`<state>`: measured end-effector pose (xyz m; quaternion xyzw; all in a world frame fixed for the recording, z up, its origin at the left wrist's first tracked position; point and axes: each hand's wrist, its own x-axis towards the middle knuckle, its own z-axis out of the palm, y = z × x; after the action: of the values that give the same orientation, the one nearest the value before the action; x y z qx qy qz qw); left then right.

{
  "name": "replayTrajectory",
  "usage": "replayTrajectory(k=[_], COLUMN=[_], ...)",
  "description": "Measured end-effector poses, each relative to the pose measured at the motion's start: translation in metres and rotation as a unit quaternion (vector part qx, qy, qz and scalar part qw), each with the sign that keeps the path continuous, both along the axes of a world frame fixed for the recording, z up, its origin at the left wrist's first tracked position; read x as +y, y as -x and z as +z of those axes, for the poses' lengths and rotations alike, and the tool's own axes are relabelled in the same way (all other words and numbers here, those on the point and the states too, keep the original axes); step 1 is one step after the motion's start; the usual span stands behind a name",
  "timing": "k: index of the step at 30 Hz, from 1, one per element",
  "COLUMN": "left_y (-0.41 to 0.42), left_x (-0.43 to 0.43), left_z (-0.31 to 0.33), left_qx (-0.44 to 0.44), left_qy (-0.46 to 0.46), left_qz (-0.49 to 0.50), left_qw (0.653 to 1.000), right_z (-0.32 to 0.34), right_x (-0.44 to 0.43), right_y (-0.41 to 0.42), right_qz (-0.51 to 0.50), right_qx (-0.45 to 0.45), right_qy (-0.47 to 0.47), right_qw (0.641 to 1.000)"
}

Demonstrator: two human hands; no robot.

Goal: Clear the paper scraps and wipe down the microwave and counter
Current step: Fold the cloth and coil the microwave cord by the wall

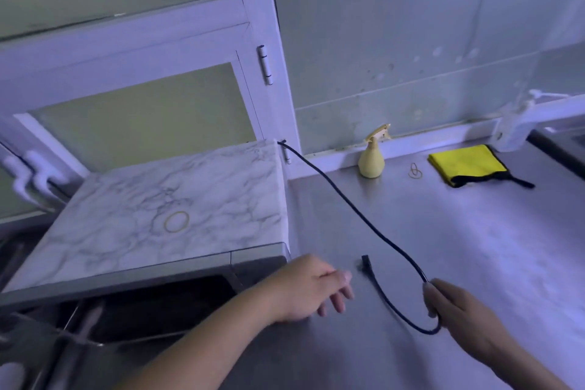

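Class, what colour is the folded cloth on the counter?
The cloth is yellow, black-edged; head view.

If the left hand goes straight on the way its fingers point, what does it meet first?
Most likely the plug end of the black cord, lying on the counter just ahead of the left hand; depth is uncertain.

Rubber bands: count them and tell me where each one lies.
2. One rubber band lies flat on the microwave top; a second rubber band lies looped on the counter between the spray bottle and yellow cloth. More may be hidden.
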<state>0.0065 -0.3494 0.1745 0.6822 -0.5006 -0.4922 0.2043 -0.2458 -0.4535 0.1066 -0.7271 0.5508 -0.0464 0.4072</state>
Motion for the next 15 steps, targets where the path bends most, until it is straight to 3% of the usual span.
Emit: replayTrajectory(k=[4,8,11,13,15], left_y=[0.034,0.061,0.078,0.084,0.091], left_x=[0.087,0.151,0.185,0.198,0.207], left_z=[-0.069,-0.127,-0.155,-0.166,-0.172], left_qx=[0.127,0.256,0.401,0.499,0.552], left_qy=[-0.080,-0.203,-0.270,-0.269,-0.266], left_qz=[0.096,0.241,0.296,0.342,0.358], left_qw=[0.984,0.914,0.824,0.749,0.704], right_z=[0.024,0.052,0.064,0.065,0.065], right_x=[0.047,0.099,0.146,0.175,0.199], right_y=[0.006,-0.010,-0.022,-0.023,-0.021], right_qz=[-0.047,-0.048,-0.071,-0.090,-0.125], right_qx=[-0.068,-0.110,-0.143,-0.168,-0.209], right_qy=[-0.055,-0.068,-0.116,-0.151,-0.177], right_qw=[0.995,0.990,0.980,0.970,0.954])
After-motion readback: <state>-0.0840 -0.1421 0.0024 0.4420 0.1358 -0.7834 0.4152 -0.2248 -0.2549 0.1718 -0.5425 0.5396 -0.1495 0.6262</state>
